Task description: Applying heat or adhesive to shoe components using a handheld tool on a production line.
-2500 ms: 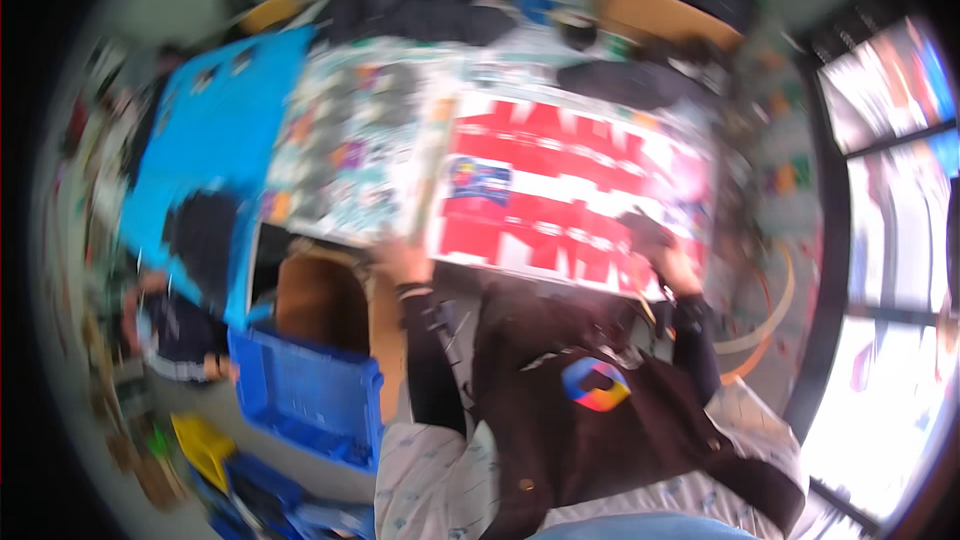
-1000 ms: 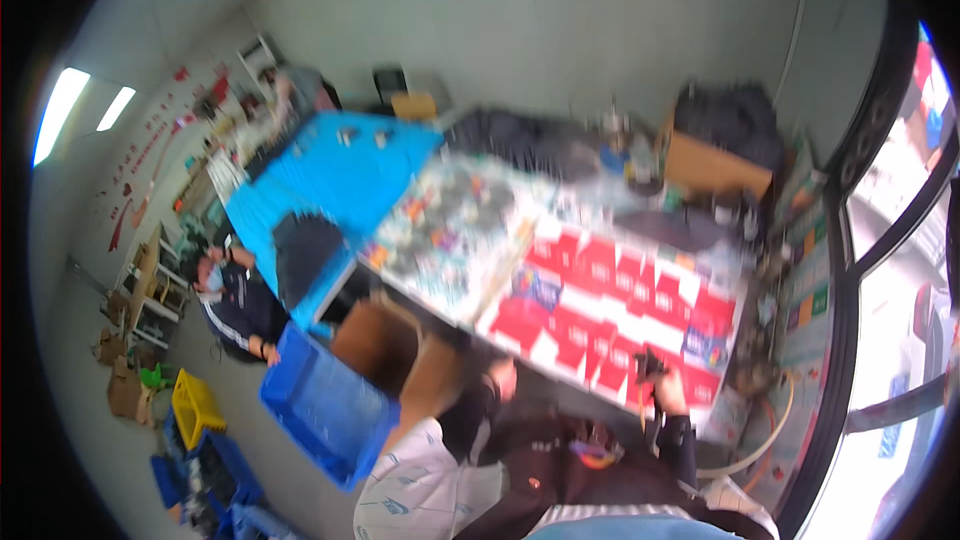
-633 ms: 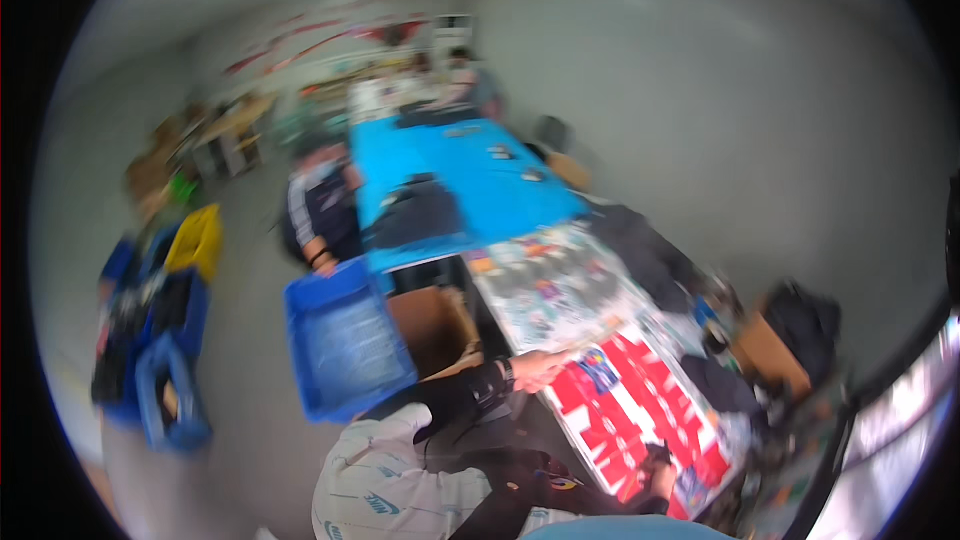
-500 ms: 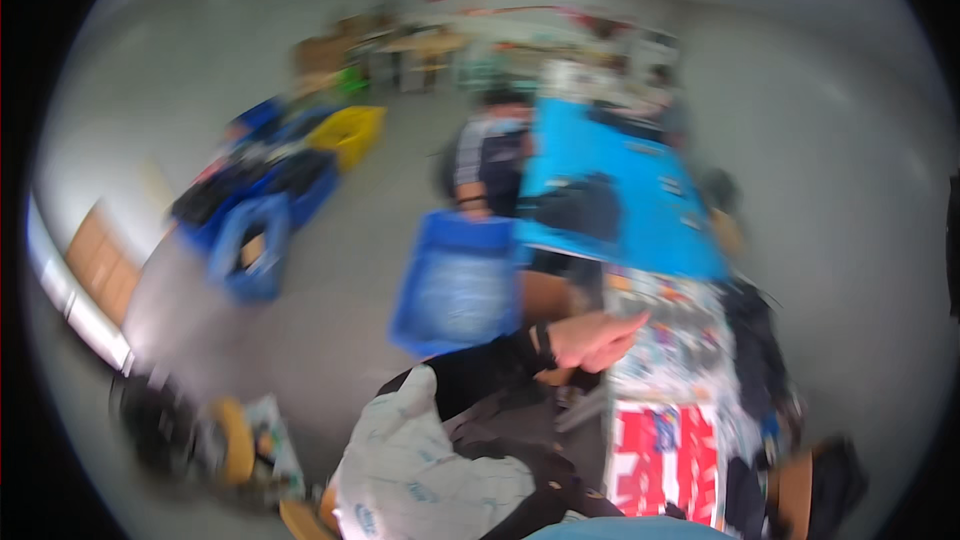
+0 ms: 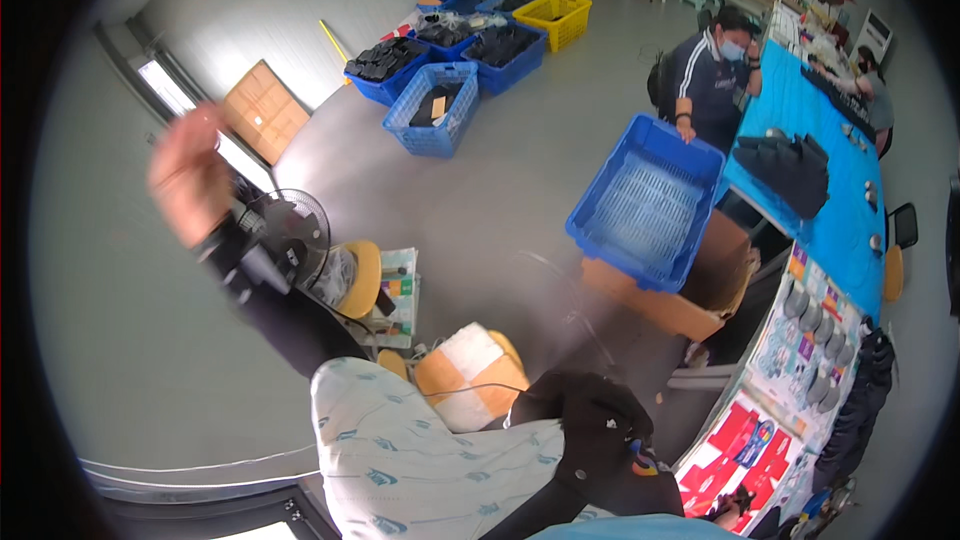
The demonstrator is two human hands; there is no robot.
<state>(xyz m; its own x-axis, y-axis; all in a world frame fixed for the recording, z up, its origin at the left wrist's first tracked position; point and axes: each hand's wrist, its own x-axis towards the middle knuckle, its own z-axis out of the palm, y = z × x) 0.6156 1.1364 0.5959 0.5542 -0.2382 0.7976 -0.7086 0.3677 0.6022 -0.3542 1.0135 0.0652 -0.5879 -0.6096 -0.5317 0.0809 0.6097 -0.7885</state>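
While the wearer's left hand [image 5: 190, 180] is hanging high in the air near the round wire cage of a fan [image 5: 292, 230], its outline is looking smeared, and I cannot tell how far that grip is opening or whether it is holding anything. Lower down, the right hand [image 5: 731, 516] is showing only in part, over a glossy-looking red-and-white printed sheet [image 5: 735, 465]; a small, dark, jagged thing [image 5: 742, 496] is sitting at its fingers, though I cannot tell whether that grip is closing on it. The sheet is lying flat on the near end of a long tabletop [image 5: 845, 260], whose farther stretch is wearing a lightly creased blue cover. Between them, rounded grey pieces [image 5: 812, 320] are sitting in rows, and a limp, dark fabric heap [image 5: 785, 172] is spreading over the blue. Beside the tabletop, a hard plastic blue crate [image 5: 640, 210] with a slotted floor is tilting above an open cardboard box [image 5: 650, 302], and a co-worker's hand [image 5: 685, 130] is resting on its rim.
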